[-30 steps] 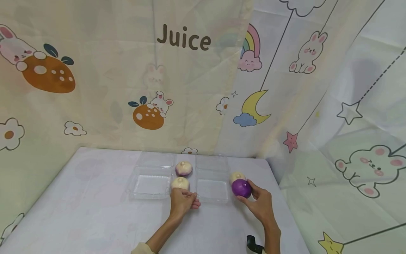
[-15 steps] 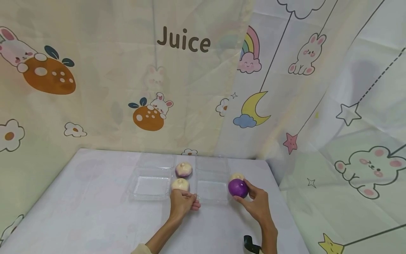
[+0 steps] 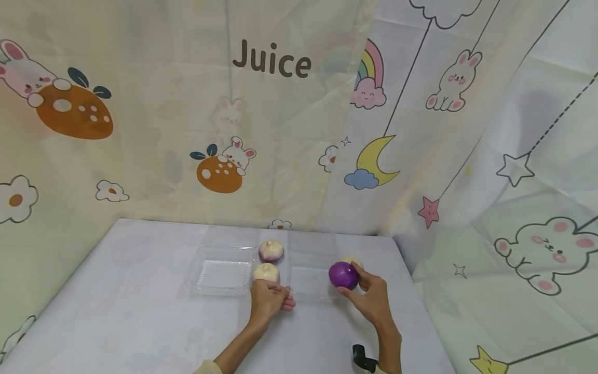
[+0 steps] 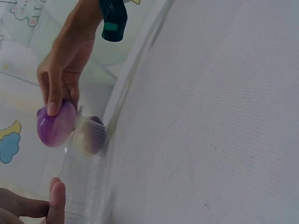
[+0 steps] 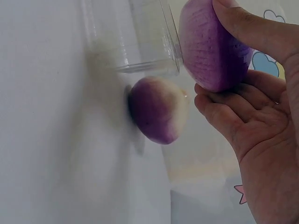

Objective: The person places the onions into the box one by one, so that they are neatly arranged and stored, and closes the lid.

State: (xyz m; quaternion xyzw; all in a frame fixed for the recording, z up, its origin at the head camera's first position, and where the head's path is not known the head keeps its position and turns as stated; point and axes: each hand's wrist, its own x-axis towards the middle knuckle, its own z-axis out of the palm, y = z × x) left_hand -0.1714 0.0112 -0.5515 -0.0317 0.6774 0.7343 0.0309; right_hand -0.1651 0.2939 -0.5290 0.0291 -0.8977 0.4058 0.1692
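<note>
My right hand holds a purple turnip between thumb and fingertips, raised at the right rim of the right-hand clear plastic box. The right wrist view shows its ridged purple side. My left hand pinches the near left corner of that box; in the left wrist view its fingers are at the box's edge. A purple-and-white turnip lies on the table right of the box, partly hidden in the head view. Two more, a far turnip and a nearer turnip, lie between the boxes.
A second clear plastic box with its lid open stands left of the turnips. Both sit on a white-covered table. A printed curtain hangs behind and at the sides. A dark camera mount is by the right wrist.
My right hand has carried the purple turnip left, from beside the table turnip to the right-hand box's rim. The left hand has stayed put.
</note>
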